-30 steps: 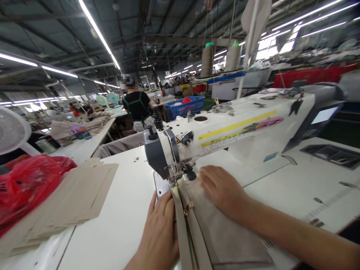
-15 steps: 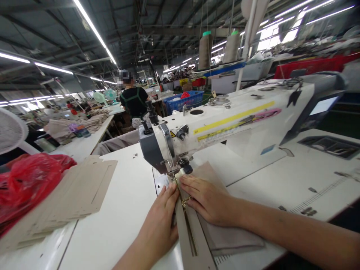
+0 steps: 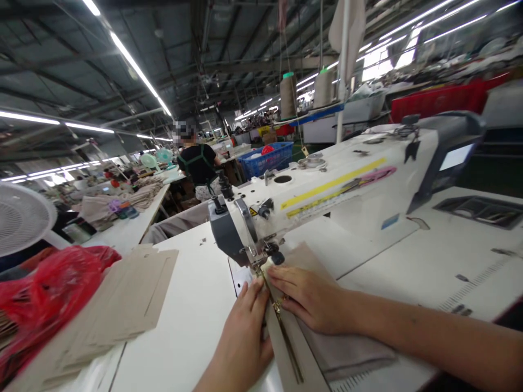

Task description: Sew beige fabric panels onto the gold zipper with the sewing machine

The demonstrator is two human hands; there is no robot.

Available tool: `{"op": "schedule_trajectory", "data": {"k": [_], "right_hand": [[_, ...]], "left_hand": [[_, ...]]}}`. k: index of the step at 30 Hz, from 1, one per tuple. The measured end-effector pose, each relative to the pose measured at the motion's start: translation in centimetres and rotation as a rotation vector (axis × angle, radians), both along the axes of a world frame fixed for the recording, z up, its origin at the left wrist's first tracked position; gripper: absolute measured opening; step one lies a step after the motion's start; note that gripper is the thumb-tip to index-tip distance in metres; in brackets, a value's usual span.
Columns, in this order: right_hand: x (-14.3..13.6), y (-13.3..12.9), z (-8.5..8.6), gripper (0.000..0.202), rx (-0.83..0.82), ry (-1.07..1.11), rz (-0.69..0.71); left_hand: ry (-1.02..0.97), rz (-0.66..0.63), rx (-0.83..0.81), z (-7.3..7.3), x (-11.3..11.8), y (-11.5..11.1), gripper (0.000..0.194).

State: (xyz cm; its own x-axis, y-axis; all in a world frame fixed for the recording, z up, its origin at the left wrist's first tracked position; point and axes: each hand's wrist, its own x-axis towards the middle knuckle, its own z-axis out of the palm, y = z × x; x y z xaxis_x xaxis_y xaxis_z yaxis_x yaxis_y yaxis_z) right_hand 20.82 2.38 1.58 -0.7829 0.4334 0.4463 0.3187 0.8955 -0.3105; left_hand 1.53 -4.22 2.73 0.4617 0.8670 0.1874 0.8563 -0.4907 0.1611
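Observation:
A beige strip with a gold zipper (image 3: 286, 338) runs lengthwise under the needle area of a white sewing machine (image 3: 339, 190). My left hand (image 3: 244, 332) lies along the strip's left edge, fingers stretched toward the presser foot (image 3: 258, 269). On the strip's right side my right hand (image 3: 312, 296) rests flat, its fingertips close to the foot. The gold zipper pull (image 3: 278, 308) shows between the two hands. Under my right hand and wrist spreads a larger piece of beige fabric (image 3: 347, 351). Its part beneath the hand is hidden.
Flat beige panels (image 3: 134, 288) are stacked at the left beside a red plastic bag (image 3: 61, 283). A white fan (image 3: 24, 218) stands behind them. Beyond the machine are a co-worker (image 3: 199, 163), a blue crate (image 3: 267, 158) and thread cones (image 3: 288, 95).
The camera view has shifted slightly, so the machine's needle end and both hands appear lower and further right. Against the machine, hands and zipper strip look almost unmoved.

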Motion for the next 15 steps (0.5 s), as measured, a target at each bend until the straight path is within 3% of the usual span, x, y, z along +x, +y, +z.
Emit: {"op": "schedule_trajectory", "data": {"k": [8,11,15], "right_hand": [[-0.1,0.7,0.3,0.031,0.066,0.049,0.006],[0.8,-1.2,0.9,0.029,0.14,0.056,-0.003],[1.9,-4.9,1.1,0.031,0.193,-0.041,0.084]], "left_hand": [[-0.054,0.004,0.05,0.4,0.4,0.2,0.046],[-0.028,-0.043,0.122,0.5,0.1,-0.2,0.048],[0.053,-0.156,0.208,0.8,-0.2,-0.9,0.035]]}}
